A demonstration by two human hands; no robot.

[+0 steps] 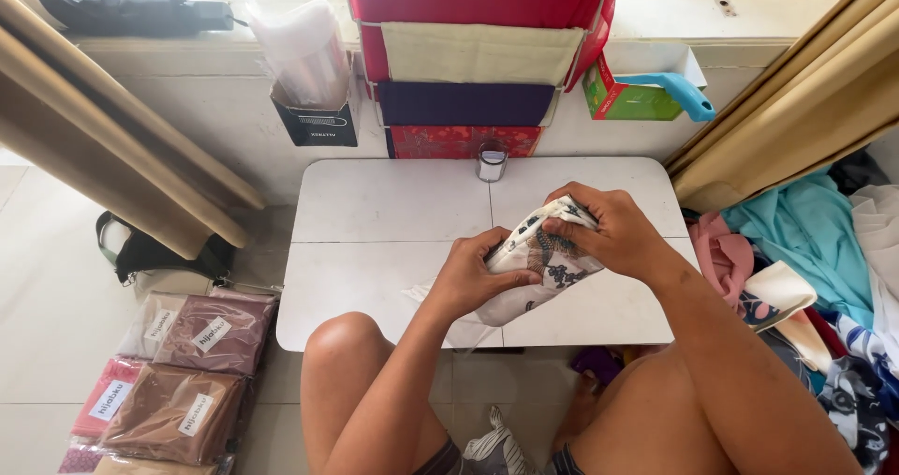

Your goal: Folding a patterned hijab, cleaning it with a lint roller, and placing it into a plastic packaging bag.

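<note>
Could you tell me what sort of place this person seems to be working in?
Probably a home corner used for packing fabric goods: a low white folding table on a tiled floor, bagged folded cloths stacked at one side, and loose garments heaped at the other.

Much of the patterned folded cloth (pixel 538 255) is covered by the left hand (pixel 468 278) and right hand (pixel 613 231), while the packaged fabrics (pixel 178 381) are cut off at the bottom edge.

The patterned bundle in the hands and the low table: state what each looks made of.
Patterned bundle: apparently soft woven cloth, matte; it folds and creases under both hands. Low table: probably laminate or painted board, smooth white with slight sheen and a centre seam.
</note>
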